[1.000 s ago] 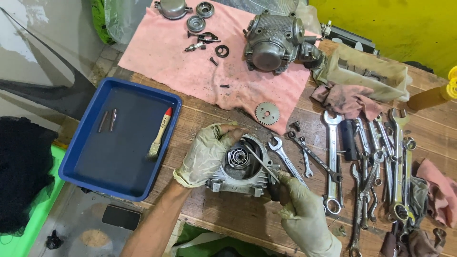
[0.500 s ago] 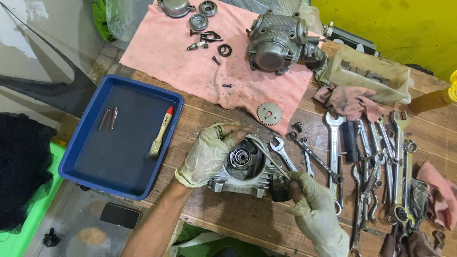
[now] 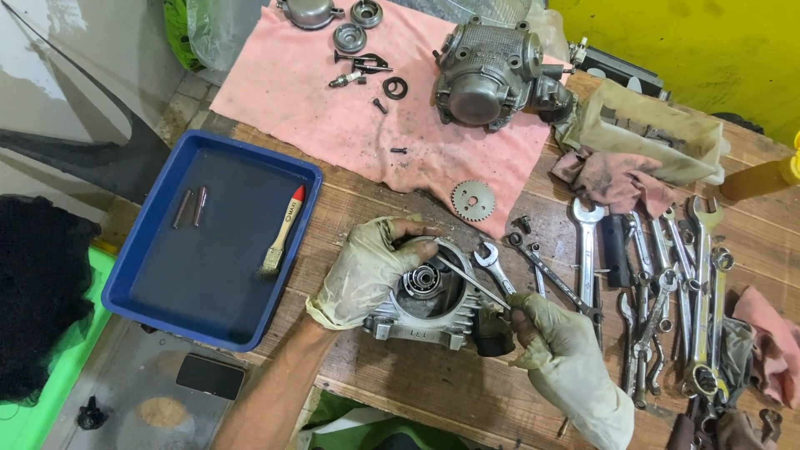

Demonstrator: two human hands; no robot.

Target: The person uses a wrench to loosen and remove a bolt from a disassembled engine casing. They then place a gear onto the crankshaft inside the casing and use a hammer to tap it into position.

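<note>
While both gloved hands work at the near edge of the wooden table (image 3: pixel 392 392), biggest item out is the blue tray (image 3: pixel 142 292), just left of the left hand, holding a paintbrush (image 3: pixel 282 232) and two pins (image 3: pixel 191 207). Pink cloth (image 3: pixel 350 125) lies beyond the hands, carrying an engine head (image 3: pixel 487 77) and a toothed sprocket (image 3: pixel 472 201) at its near edge. Spanners (image 3: pixel 667 292) are spread right of the right hand. Finned cylinder casting (image 3: pixel 421 312) sits between the hands. Left hand (image 3: pixel 367 271) is wrapped over its top left, gripping it. Right hand (image 3: pixel 562 350) pinches a thin metal rod (image 3: pixel 471 282), which slants across the casting's bore.
</note>
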